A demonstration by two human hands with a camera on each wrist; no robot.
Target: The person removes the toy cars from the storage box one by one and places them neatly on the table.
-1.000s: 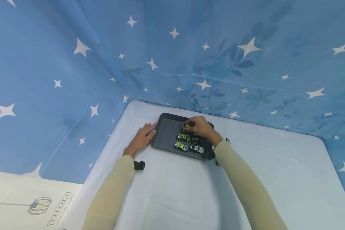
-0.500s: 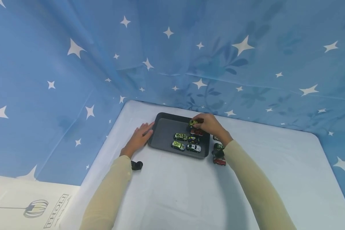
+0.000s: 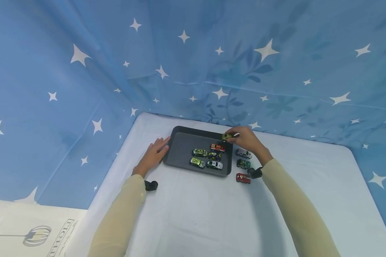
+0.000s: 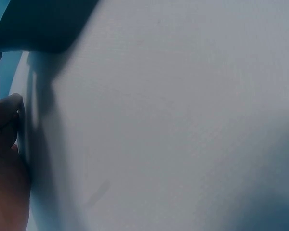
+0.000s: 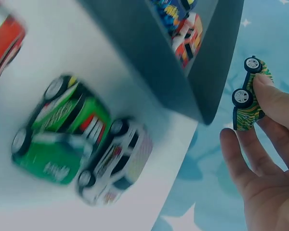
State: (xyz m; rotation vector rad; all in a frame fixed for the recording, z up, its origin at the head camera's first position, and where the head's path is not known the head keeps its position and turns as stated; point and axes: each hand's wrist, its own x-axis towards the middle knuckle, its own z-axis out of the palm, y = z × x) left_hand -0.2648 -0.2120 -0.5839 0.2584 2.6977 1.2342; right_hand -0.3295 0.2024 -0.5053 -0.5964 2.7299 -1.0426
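A dark grey tray [image 3: 180, 150] stands on the white table, holding several toy cars. My right hand [image 3: 247, 140] pinches a green-and-yellow patterned toy car [image 3: 226, 137] between thumb and fingers, at the tray's back right corner. In the right wrist view, that toy car [image 5: 250, 96] shows its wheels sideways, beyond the tray's corner. Closest to it inside the tray is an orange-red car [image 3: 217, 147], in front of a blue car [image 3: 214, 156] and a white car [image 3: 214, 165]. My left hand [image 3: 152, 156] lies with straight fingers at the tray's left edge.
Two green cars, one camouflage-patterned [image 3: 199, 152] and one yellowish [image 3: 197, 162], sit left of the others in the tray. Right of the tray, a silver-white car [image 3: 243, 153], a green car [image 3: 243, 164] and a red car [image 3: 243, 178] line up. A star-patterned blue curtain [image 3: 193, 71] hangs behind.
My right hand has carried the patterned toy car rightward along the tray's back side to the corner. The cars outside the tray have come into full view. My left hand keeps its place.
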